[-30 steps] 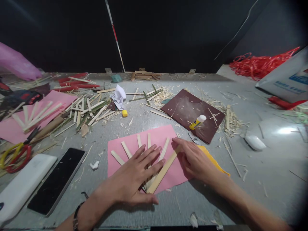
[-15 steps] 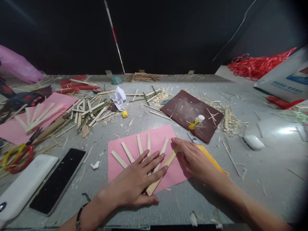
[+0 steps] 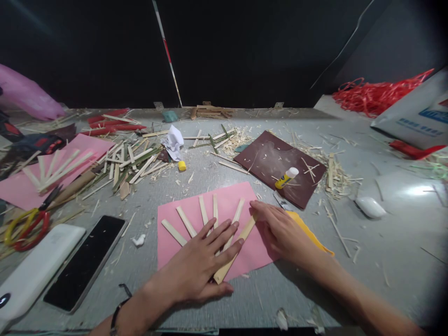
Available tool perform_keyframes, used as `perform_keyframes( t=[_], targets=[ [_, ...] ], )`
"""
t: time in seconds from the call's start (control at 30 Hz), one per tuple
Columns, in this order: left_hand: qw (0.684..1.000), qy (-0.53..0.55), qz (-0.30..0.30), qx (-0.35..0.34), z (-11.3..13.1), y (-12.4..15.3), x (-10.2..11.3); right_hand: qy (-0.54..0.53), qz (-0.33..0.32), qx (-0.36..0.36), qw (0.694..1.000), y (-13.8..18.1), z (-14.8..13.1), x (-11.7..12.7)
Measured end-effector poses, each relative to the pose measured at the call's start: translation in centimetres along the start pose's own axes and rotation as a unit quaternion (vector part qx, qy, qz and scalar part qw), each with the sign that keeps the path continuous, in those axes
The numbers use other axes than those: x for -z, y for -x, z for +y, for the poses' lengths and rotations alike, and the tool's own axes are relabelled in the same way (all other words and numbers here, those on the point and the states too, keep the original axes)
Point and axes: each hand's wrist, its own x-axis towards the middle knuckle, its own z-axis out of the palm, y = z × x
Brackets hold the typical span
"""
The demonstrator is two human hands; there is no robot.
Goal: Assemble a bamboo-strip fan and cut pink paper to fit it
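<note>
A pink sheet of paper [image 3: 255,254] lies before me with several pale wooden strips [image 3: 186,221] fanned out on it. My left hand [image 3: 201,261] rests flat across the lower parts of the strips, fingers spread. One wider, yellower strip [image 3: 248,228] slants along the right side of the fan, its lower end beside my left thumb and forefinger. At its upper end, the fingers of my right hand [image 3: 276,228] are closed on it. The right palm hides part of the paper's right edge.
Left are scissors [image 3: 30,224], a phone [image 3: 86,263], a white power bank [image 3: 38,266] and another pink sheet [image 3: 17,186] with strips. Beyond lie a wood-scrap pile [image 3: 136,161] and yellow cap [image 3: 181,165]. A glue stick [image 3: 287,178] lies on a brown board [image 3: 269,161].
Almost nothing differs. My right fingertips sit very slightly lower over the strip's upper end, and the whole view has shifted a touch.
</note>
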Motion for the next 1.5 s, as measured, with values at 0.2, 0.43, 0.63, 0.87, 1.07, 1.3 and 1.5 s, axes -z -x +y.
perform_keyframes(
  t=[0.2, 0.43, 0.63, 0.87, 1.07, 1.3, 1.5],
  targets=[
    [1.0, 0.007, 0.002, 0.02, 0.6, 0.1, 0.2, -0.002, 0.007, -0.005, 1.0, 0.0, -0.1, 0.0],
    [0.999, -0.016, -0.017, 0.027, 1.2, 0.0, 0.1, 0.001, 0.0, -0.001, 1.0, 0.0, 0.1, -0.1],
    [0.999, -0.016, -0.021, 0.038, 1.5, -0.1, 0.1, 0.0, 0.002, -0.005, 1.0, 0.0, 0.0, -0.1],
    [0.999, -0.009, -0.019, 0.036, 1.4, -0.1, -0.2, -0.007, 0.01, -0.016, 1.0, -0.3, -0.3, 0.7],
    [0.999, -0.019, -0.018, 0.033, 1.3, 0.0, -0.3, -0.016, 0.062, -0.042, 0.997, -0.3, 0.1, 1.2],
    [0.999, -0.008, -0.021, 0.04, 1.3, 0.0, -0.1, -0.005, 0.044, -0.02, 0.999, -0.6, -0.4, 1.4],
    [0.999, -0.005, -0.029, 0.042, 1.1, 0.0, -0.5, -0.025, 0.002, 0.022, 0.999, -1.0, -2.1, 0.5]
  ],
)
